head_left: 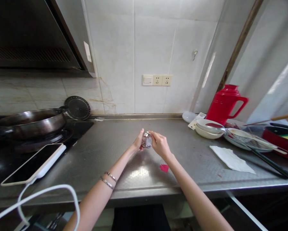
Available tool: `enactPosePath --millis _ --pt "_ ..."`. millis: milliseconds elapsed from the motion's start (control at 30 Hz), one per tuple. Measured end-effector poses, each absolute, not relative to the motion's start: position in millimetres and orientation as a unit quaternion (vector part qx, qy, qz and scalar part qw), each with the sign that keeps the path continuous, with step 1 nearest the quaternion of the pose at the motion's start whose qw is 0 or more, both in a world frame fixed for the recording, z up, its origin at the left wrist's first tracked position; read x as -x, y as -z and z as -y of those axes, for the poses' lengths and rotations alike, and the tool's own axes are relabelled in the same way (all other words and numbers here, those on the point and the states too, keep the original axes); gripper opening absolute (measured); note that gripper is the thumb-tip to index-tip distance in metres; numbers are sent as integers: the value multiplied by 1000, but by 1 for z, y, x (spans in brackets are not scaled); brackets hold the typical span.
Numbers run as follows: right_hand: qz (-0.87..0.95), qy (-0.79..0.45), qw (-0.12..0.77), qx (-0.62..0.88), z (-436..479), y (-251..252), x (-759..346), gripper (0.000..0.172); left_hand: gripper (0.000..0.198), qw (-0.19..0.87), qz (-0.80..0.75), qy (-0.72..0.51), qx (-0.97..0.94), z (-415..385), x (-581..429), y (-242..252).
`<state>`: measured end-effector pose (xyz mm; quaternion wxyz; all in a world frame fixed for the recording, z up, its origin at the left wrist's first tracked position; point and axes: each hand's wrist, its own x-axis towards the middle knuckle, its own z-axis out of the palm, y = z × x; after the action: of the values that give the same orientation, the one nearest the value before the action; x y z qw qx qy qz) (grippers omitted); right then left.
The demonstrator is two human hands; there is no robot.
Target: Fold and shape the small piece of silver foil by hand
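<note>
Your counter (119, 125) is gray metal, and it shines near the front where the light hits it. A little pink scrap (164, 168) lies on it in front of you (its top edge is all jagged). Over to your right there is a white paper (231, 159). Behind that sit two stacked bowls (208, 134), with a plate (231, 142) beside them. A tall red jug (221, 106) stands near the back wall. To your left is the black stove (84, 128).
</note>
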<state>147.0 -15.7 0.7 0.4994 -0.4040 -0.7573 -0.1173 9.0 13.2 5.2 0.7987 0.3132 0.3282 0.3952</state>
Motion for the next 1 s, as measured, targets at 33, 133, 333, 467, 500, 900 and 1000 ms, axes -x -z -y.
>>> enactPosePath --millis 33,133,333,467,500,900,1000 --pt "763 119 500 392 16 0 -148 28 53 790 -334 -397 -325 -14 -10 -4" --pt "781 128 498 355 15 1 -150 30 55 752 -362 -402 -377 -15 -13 0" --pt "810 173 474 297 13 6 -149 35 59 714 -421 -398 -392 -14 -17 2" --pt "829 185 457 263 9 7 -145 39 58 760 -389 -396 -338 -15 -16 4" --pt "833 186 453 257 8 7 -145 39 57 770 -379 -398 -325 -16 -16 5" --pt "890 225 363 161 15 -12 -158 36 59 776 -380 -396 -312 -12 -20 4" --pt "902 233 339 131 17 -15 -164 34 60 811 -343 -388 -274 -13 -19 3"
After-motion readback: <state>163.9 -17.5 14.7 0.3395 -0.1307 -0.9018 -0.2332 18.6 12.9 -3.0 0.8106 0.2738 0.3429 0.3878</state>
